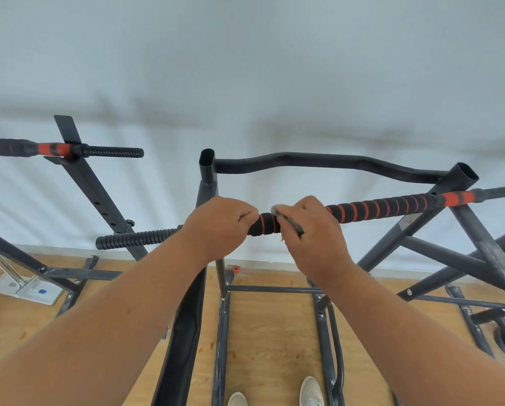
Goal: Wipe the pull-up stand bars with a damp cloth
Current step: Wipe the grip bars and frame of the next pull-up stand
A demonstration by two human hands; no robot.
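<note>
Grey cloth [288, 219], mostly hidden, is pinched by right hand [312, 232]; left hand [219, 227] grips foam bar [377, 208].

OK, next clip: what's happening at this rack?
A person stands at a black pull-up stand, wiping its foam-covered bar, black with orange stripes. The left hand grips the bar. Right beside it, the right hand holds a grey cloth wrapped against the foam. The striped stretch to the right of the hands lies bare. A second, similar stand is on the left.
</note>
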